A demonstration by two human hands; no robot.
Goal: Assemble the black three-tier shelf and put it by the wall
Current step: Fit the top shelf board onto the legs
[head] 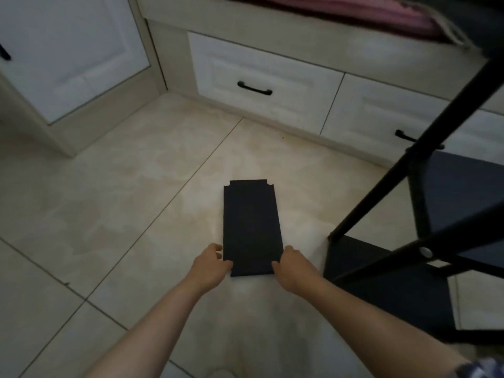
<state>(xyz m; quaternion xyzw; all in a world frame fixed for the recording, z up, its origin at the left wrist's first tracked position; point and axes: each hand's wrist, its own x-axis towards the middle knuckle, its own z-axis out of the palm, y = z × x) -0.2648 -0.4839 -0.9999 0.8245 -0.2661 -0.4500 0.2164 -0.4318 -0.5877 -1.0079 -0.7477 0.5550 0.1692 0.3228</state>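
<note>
Hands apart: left hand and right hand are each clamped on a near corner of the loose black shelf panel, laid flat on the tile floor, long axis toward 12 o'clock. At 3 o'clock the black shelf frame is seen, two tiers seemingly fitted. Judged mostly done: third panel unfitted, wall placement left.

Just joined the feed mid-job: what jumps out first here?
A black shelf panel with notched corners, centre frame against the pale tile floor, left hand and right hand gripping its near corners. At right stands the black shelf frame, before white drawers with black handles.
</note>
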